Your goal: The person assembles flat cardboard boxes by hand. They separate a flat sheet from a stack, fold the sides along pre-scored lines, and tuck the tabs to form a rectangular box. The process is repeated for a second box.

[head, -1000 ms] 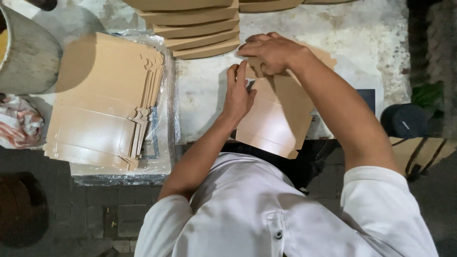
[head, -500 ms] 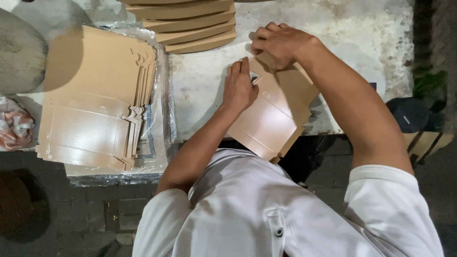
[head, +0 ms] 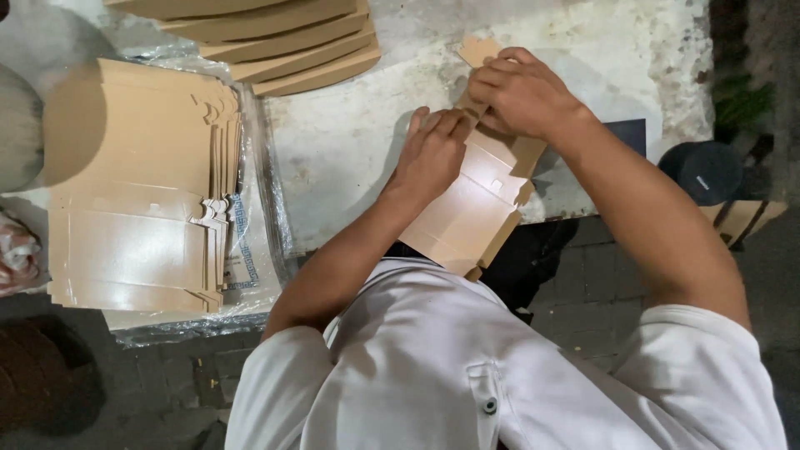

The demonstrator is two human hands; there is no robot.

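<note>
A tan cardboard box blank (head: 467,218) lies partly folded on the white table (head: 350,142), its near end hanging over the table edge toward my body. My left hand (head: 432,154) presses flat on the blank's left side, fingers pointing away from me. My right hand (head: 521,92) pinches a small flap at the blank's far end, fingers curled over it. The two hands almost touch at the fold.
A stack of flat tan box blanks (head: 137,187) rests on clear plastic wrap (head: 258,242) at the left. Several folded cardboard pieces (head: 283,42) are fanned out at the table's far side. A dark round object (head: 700,171) sits at the right on the paved floor.
The view has shifted, so the blank and both hands now sit further right in frame. My right hand has bent the far flap while my left hand stays pressed on the blank.
</note>
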